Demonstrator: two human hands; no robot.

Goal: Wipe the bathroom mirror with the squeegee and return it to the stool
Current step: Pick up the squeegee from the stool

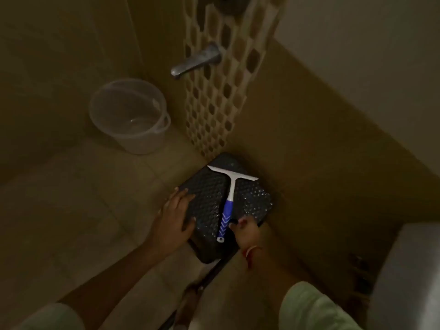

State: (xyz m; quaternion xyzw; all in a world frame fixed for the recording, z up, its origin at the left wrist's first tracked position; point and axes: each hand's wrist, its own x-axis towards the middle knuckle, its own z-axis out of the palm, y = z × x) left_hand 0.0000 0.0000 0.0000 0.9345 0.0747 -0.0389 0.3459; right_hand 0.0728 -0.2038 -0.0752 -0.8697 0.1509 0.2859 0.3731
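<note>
- A dim tiled bathroom corner is showing, with a black textured stool (209, 194) sitting on the floor against the right wall, below a strip of mosaic tile (214, 103).
- The squeegee (229, 198) is lying on the stool top, its white blade at the far end and its blue handle pointing toward the near edge.
- The left hand (176, 217) is resting flat on the stool's left side, fingers spread and gripping nothing.
- The right hand (245, 232) is sitting just beside the handle's near end, fingers loosely curled and apart, not closed on the handle.
- Whether this is pickup or set-down cannot be told; if picking up, wrapping the blue grip mid-length would likely be steadiest while the left hand is bracing the stool.
- The wall is crowding the stool's right and far edges, so lifting toward the near left looks freest.
- A clear plastic bucket (131, 115) is standing well apart at far left, under a metal tap (197, 61); open floor lies between.
</note>
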